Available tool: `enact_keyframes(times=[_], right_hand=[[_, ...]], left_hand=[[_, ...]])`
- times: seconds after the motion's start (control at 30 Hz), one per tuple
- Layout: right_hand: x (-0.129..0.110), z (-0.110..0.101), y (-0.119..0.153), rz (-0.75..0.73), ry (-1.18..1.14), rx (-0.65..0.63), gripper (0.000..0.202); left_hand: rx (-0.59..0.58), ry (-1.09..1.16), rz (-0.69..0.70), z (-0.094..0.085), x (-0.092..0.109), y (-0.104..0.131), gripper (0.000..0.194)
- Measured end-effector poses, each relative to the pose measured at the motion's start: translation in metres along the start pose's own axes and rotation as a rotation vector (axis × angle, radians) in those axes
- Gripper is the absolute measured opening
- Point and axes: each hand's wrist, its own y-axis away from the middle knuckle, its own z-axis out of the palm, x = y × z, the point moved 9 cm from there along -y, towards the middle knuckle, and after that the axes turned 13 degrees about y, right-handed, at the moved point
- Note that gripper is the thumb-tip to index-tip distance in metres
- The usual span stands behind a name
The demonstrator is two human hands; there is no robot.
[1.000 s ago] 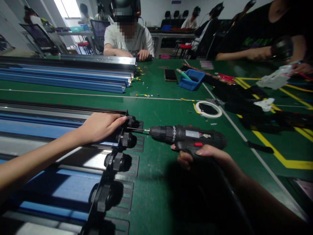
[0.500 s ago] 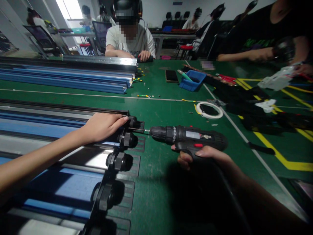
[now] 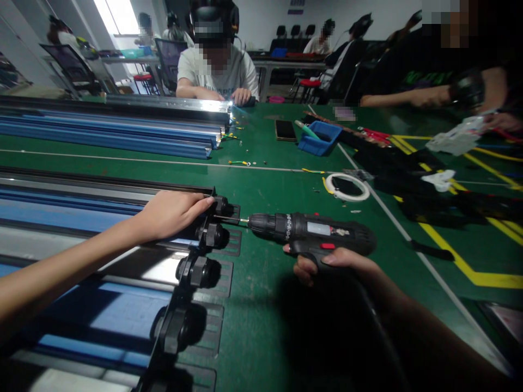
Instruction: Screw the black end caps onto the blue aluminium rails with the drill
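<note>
My right hand is wrapped round the grip of a black power drill. The drill lies level, and its long thin bit points left to the end of a metal profile, near a black cable gland. My left hand presses on the end of the profile, palm down with fingers together; what its fingertips grip, if anything, is hidden. Towards me, more blue and silver profiles lie side by side, their black end plates bearing black glands. Flat slotted black tabs stick out beneath.
Further back lie more profiles, a phone, a blue bin, a white coil and short yellow-green wires. Black parts and red cables are at the right. One person sits opposite; another's arms reach in at the right.
The view has shifted slightly. My left hand and the drill in my right hand keep nearly the same place at the profile end.
</note>
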Motion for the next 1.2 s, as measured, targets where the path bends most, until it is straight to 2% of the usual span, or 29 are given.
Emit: enact_keyframes(times=[0.4, 0.6, 0.83, 0.93, 1.07, 1.2], right_hand=[[0.006, 0.004, -0.002, -0.008, -0.163, 0.016, 0.040], [0.009, 0.000, 0.002, 0.011, -0.148, 0.080, 0.048], [0.001, 0.001, 0.003, -0.022, -0.131, 0.050, 0.047], [-0.005, -0.008, 0.008, -0.038, -0.144, 0.073, 0.048], [-0.014, -0.029, 0.017, -0.046, -0.166, 0.154, 0.052], [-0.022, -0.044, 0.007, -0.032, -0.215, 0.201, 0.050]], left_hand=[[-0.014, 0.005, -0.009, 0.002, -0.003, -0.001, 0.067], [-0.025, 0.009, -0.028, 0.003, -0.003, -0.001, 0.068], [-0.013, 0.000, -0.021, 0.002, -0.002, 0.000, 0.067], [-0.007, -0.006, -0.033, 0.001, -0.002, 0.000, 0.068], [0.008, -0.030, -0.049, 0.000, -0.003, 0.000, 0.066], [0.027, -0.039, -0.050, -0.001, -0.003, 0.000, 0.063]])
